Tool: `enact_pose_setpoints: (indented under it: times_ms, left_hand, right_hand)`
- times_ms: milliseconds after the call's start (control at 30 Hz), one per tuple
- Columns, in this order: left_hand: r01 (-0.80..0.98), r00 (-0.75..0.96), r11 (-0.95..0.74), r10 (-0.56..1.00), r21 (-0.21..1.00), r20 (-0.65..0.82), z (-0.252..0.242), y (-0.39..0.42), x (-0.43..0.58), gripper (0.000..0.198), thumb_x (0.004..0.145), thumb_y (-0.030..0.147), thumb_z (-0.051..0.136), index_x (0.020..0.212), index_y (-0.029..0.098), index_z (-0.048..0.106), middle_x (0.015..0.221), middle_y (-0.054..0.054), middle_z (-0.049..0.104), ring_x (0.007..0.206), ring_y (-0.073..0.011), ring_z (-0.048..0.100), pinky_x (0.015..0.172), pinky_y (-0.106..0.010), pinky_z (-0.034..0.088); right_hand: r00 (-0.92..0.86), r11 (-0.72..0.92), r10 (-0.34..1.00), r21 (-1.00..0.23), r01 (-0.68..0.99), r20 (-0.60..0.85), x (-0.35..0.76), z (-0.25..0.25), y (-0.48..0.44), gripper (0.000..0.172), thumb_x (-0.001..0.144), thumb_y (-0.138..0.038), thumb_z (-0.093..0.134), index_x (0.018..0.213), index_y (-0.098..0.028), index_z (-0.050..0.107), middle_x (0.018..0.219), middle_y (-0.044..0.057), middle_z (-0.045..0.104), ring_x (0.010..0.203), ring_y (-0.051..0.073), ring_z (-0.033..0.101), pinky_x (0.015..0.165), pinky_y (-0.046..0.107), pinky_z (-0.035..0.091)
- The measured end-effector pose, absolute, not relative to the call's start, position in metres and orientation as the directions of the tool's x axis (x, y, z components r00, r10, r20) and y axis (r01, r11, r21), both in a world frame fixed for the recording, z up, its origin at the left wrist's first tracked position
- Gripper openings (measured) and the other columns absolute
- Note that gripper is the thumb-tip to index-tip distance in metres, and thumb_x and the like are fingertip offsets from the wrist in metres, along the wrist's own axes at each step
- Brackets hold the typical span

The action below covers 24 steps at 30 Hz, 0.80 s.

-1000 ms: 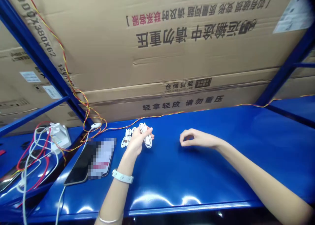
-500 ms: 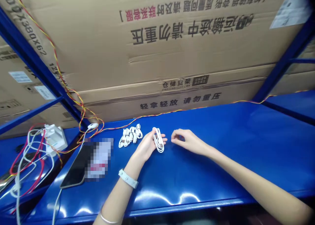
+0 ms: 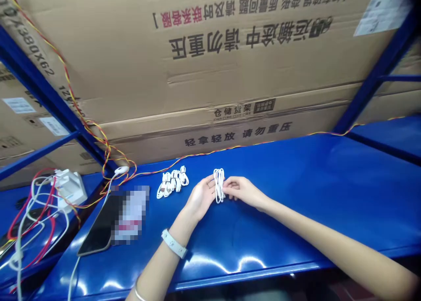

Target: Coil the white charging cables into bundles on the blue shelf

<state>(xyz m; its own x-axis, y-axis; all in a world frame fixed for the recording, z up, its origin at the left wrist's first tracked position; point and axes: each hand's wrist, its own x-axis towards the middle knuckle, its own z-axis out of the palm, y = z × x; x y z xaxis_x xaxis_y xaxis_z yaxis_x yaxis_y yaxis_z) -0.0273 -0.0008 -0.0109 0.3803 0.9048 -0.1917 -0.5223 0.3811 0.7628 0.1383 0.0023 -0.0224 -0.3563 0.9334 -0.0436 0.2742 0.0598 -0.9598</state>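
A coiled white cable (image 3: 219,186) is held upright above the blue shelf, between my two hands. My left hand (image 3: 201,198), palm up, grips its left side with the fingers behind the coil. From the right, my right hand (image 3: 241,189) has its fingers curled and pinches the coil's right edge. Several bundled white cables (image 3: 173,181), tied with dark ties, lie in a row on the shelf to the left of my hands.
A dark phone (image 3: 101,224) lies at the left beside a blurred-out sheet (image 3: 131,215). Beyond it sit a white power strip (image 3: 70,189) and tangled red and white cords (image 3: 33,222). A red-yellow twisted wire (image 3: 194,155) runs along the large cardboard box (image 3: 210,86).
My right hand has moved left and now touches the coil, which earlier was in my left hand alone. The coil has turned more upright and shifted slightly right.
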Motion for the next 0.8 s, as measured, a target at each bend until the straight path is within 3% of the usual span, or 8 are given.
enact_pose_setpoints:
  times_ms: [200, 367, 567, 800]
  left_hand:
    - [-0.501, 0.376, 0.309, 0.919, 0.808, -0.119, -0.011, -0.004, -0.028, 0.042, 0.074, 0.006, 0.051, 0.117, 0.010, 0.054, 0.115, -0.016, 0.062, 0.104, -0.0243, 0.060, 0.096, -0.038, 0.043]
    - [-0.434, 0.367, 0.271, 0.924, 0.859, -0.106, -0.012, -0.004, -0.027, 0.046, 0.070, 0.008, 0.063, 0.116, 0.013, 0.056, 0.117, -0.015, 0.061, 0.103, -0.0240, 0.060, 0.095, -0.037, 0.043]
    - [-0.419, 0.245, 0.233, 0.960, 0.878, -0.137, -0.016, -0.001, -0.028, 0.046, 0.067, 0.009, 0.070, 0.110, 0.015, 0.056, 0.117, -0.014, 0.061, 0.100, -0.0226, 0.062, 0.090, -0.033, 0.046]
    - [-0.481, 0.156, 0.194, 0.979, 0.855, -0.134, -0.016, 0.001, -0.032, 0.041, 0.066, -0.001, 0.056, 0.104, 0.014, 0.053, 0.115, -0.016, 0.061, 0.103, -0.0256, 0.061, 0.090, -0.038, 0.047]
  right_hand:
    - [-0.467, -0.145, 0.873, -0.989, 0.035, -0.144, 0.143, -0.013, 0.002, 0.025, 0.070, -0.034, 0.067, 0.082, -0.012, 0.062, 0.074, 0.006, 0.066, 0.064, 0.011, 0.059, 0.066, 0.025, 0.047]
    - [-0.469, -0.185, 0.869, -0.983, -0.013, -0.157, 0.144, -0.008, 0.001, 0.014, 0.069, -0.025, 0.062, 0.077, -0.014, 0.060, 0.071, 0.003, 0.064, 0.063, 0.011, 0.058, 0.063, 0.024, 0.045]
    - [-0.387, -0.115, 0.914, -0.993, 0.042, -0.122, 0.148, -0.004, 0.003, 0.010, 0.071, -0.023, 0.058, 0.077, -0.016, 0.055, 0.067, -0.001, 0.058, 0.058, 0.008, 0.052, 0.057, 0.022, 0.041]
    - [-0.397, -0.013, 0.914, -0.985, 0.173, -0.082, 0.170, 0.015, 0.016, 0.029, 0.080, -0.042, 0.053, 0.068, -0.016, 0.049, 0.067, 0.001, 0.057, 0.058, 0.011, 0.056, 0.058, 0.025, 0.045]
